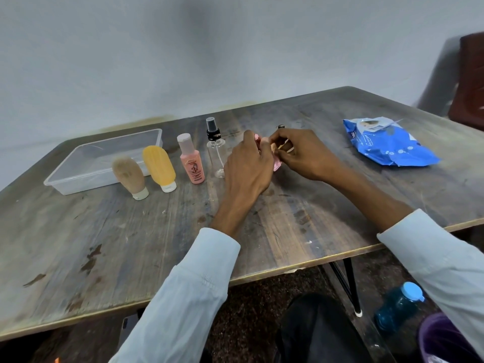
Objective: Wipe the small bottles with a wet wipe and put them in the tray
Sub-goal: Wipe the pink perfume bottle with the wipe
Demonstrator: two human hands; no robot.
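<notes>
Pale sleeves point(188, 297) lower frame; both hands point(267, 158) mid-frame pinch one pink item point(276, 166) together; four bottles point(192, 159) stand unplaced beside the seemingly bare tray point(78, 179) on the surface point(131, 244) at left.

Both arms reach in from the bottom of the frame in pale sleeves, meeting at centre. The left hand point(248, 169) shows its back, fingers curled forward. The right hand point(301, 155) faces it, touching, its fingertips point(275, 139) pinched together.
</notes>
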